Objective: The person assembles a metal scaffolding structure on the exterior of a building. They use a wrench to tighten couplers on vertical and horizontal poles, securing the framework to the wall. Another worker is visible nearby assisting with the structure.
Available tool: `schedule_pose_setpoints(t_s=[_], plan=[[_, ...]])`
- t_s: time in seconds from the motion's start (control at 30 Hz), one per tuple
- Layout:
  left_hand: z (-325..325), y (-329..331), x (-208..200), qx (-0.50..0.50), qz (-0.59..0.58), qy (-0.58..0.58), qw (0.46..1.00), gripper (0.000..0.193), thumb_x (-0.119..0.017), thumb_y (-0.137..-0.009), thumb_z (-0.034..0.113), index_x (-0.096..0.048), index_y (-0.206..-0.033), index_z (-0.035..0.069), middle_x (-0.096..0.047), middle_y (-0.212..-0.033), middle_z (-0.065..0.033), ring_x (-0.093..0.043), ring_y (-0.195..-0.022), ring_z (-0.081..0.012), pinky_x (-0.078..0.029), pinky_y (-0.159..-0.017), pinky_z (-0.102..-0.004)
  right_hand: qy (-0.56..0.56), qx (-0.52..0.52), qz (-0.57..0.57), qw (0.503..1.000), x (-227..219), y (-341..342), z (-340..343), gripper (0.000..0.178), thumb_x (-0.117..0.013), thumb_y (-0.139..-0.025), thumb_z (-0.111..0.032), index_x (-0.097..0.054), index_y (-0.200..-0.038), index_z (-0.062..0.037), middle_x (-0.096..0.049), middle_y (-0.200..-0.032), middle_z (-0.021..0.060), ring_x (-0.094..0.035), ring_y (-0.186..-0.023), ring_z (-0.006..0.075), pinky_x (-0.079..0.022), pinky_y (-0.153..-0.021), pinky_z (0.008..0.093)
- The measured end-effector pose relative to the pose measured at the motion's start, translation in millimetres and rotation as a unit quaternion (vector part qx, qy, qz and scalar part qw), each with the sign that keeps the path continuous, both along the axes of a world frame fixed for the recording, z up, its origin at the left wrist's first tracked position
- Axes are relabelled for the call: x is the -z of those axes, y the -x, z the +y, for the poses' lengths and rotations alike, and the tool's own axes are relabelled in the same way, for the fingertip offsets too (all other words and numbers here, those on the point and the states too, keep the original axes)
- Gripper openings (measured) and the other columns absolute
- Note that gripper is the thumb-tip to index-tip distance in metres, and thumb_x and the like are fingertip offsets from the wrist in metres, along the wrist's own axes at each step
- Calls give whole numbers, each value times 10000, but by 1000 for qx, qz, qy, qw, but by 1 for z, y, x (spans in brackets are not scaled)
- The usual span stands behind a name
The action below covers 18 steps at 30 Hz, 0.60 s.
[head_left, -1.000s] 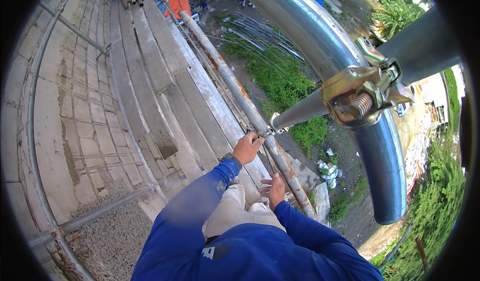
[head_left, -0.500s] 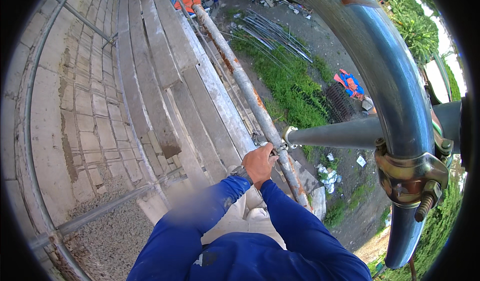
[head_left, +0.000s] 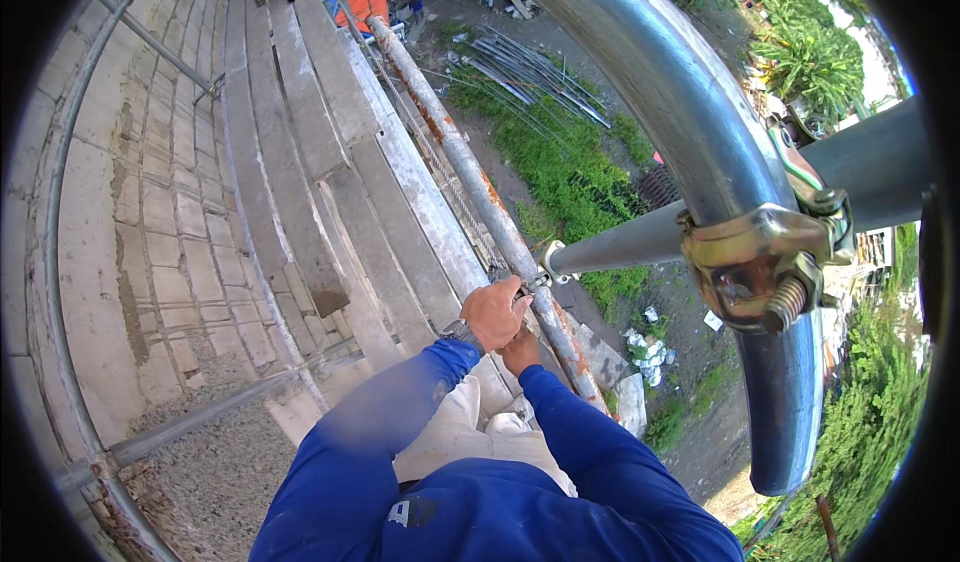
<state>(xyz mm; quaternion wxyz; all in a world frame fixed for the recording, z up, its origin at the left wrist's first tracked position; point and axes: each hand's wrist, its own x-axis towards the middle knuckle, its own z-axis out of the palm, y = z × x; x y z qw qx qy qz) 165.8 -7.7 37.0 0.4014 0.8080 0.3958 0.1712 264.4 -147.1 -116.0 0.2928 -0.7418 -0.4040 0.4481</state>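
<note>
My left hand (head_left: 493,314), with a watch (head_left: 461,333) on its wrist, is closed at a metal scaffold coupler (head_left: 538,281) on the rusty pipe (head_left: 466,162). A small dark bit shows by its fingertips, too hidden to name. Just below and right of it, my right hand (head_left: 521,350) is curled close to the same pipe. Its fingers lie partly behind the left hand, so what they hold cannot be made out. From the coupler, a grey crosswise tube (head_left: 620,247) runs off to the right.
A large curved steel tube (head_left: 715,122) with a bolted brass-coloured coupler (head_left: 752,267) hangs close on the right. Wooden planks (head_left: 300,132) run along the block wall (head_left: 165,222) on the left. Far below lie grass (head_left: 575,177) and a pile of metal rods (head_left: 530,72).
The view has shifted, bringing the big tube and its coupler leftward and up in the picture. My right hand shows more below the left; both stay at the pipe.
</note>
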Motion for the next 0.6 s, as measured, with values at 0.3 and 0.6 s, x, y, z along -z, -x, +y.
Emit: schedule_pose_setpoints(t_s=[0.3, 0.6], plan=[[-11, 6, -3, -38, 5, -58, 998, 286, -669, -960, 301, -592, -1003, 29, -687, -853, -239, -664, -838, -475, -504, -720, -563, -45, -35, -101, 993, -22, 5, 25, 296, -626, -950, -202, -716, -1156, -9, -726, -1055, 282, -683, -1031, 484, -538, -897, 529], [-12, -4, 45, -55, -73, 183, 979, 411, -512, -1078, 377, -623, -914, 17, -683, -754, -145, -672, -683, -298, -515, -640, -445, -100, 9, -52, 994, -142, -25, -83, 251, -623, -957, -127, -681, -1157, 13, -720, -946, 217, -706, -888, 388, -542, -814, 438]])
